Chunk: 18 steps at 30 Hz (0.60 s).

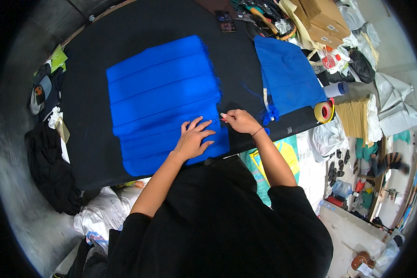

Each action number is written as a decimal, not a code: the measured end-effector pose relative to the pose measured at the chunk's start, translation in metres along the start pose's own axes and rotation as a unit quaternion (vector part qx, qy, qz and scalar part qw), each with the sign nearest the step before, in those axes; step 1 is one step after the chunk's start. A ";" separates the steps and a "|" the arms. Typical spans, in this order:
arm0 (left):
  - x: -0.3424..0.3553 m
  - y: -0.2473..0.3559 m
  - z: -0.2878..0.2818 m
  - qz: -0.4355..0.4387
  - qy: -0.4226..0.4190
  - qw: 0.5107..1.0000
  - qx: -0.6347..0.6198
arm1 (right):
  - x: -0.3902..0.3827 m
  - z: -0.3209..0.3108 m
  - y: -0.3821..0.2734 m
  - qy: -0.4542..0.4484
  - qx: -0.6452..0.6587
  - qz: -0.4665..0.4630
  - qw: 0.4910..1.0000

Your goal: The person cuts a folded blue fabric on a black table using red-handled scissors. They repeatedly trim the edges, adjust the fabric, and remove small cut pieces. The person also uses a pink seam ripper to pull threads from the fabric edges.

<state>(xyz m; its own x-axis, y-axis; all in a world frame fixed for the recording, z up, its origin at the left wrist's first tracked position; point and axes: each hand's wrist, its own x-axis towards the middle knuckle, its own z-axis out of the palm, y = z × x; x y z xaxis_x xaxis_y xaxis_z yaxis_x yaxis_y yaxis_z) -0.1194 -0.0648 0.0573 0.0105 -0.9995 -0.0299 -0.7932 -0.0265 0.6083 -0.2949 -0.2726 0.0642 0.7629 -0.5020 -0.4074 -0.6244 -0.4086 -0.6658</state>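
Observation:
A bright blue cloth [160, 88] lies on the black-covered table, crossed by several seam lines, its right edge frayed. My left hand [192, 138] rests on the cloth's lower right part, fingers spread and pressing it flat. Just right of it, my right hand [240, 122] is closed around a small red-handled pointed tool [224, 119]. The tool's thin tip points left at the cloth's right edge; its exact kind is too small to tell. Farther right lies a second blue cloth piece [289, 76], with a tangle of blue threads [271, 114] at its lower left corner.
A phone [225, 21] lies at the table's far side. Tape rolls [324, 111] sit by the right edge, near a white cup-like container [336, 89]. Cardboard boxes [322, 21] and bags crowd the far right. Dark clothing [51, 162] hangs at the left edge.

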 end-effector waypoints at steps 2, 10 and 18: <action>-0.001 -0.001 0.001 0.002 0.003 1.000 -0.002 | 0.002 0.000 -0.003 -0.006 0.007 0.003 1.000; -0.001 -0.004 0.005 0.006 0.008 1.000 0.001 | 0.007 0.003 0.004 -0.016 0.035 -0.014 0.999; 0.001 -0.003 0.003 0.007 0.008 1.000 -0.012 | 0.009 0.010 0.014 0.002 0.068 -0.052 0.996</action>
<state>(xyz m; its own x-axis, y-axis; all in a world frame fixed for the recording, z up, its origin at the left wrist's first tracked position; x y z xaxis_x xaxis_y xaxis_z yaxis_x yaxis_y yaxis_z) -0.1191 -0.0658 0.0528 0.0098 -0.9999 -0.0088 -0.7780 -0.0131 0.6281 -0.2950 -0.2748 0.0453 0.8212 -0.4654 -0.3301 -0.5140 -0.3521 -0.7822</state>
